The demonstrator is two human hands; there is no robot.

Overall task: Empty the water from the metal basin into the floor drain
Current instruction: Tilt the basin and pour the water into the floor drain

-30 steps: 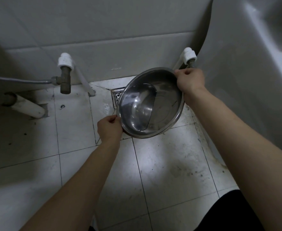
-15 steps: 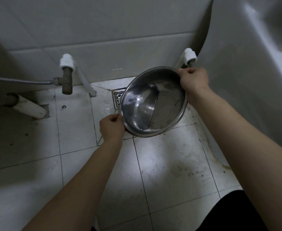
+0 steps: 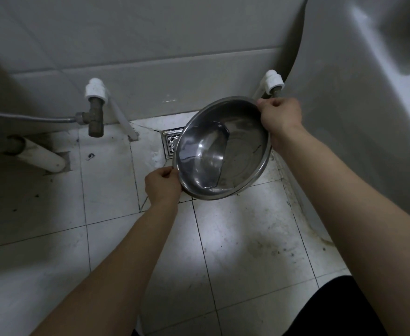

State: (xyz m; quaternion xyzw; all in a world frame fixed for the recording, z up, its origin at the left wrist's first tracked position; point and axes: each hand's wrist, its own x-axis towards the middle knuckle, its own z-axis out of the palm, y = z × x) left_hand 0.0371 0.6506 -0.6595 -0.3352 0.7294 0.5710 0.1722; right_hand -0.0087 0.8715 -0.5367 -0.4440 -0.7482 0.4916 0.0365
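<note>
As the basin tips further than it did a second ago, its low lip now hangs over the near edge of the drain, which sits in the floor close to the back wall. The water has gathered against that lowered left side, its edge a dark curved line across the bowl; before, it lay nearer the middle. The basin has also drifted a little toward the far right corner, by the white fixture. The left hand pinches the lower rim, and the right hand is clenched on the upper rim, so both carry the basin clear of the floor. No stream is visible leaving the lip yet, though part of the grate is hidden behind the bowl. By my reading, the pour is about to begin: a bit more tilt should send water onto the grate, and too fast a tilt could splash the tiles beside it.
</note>
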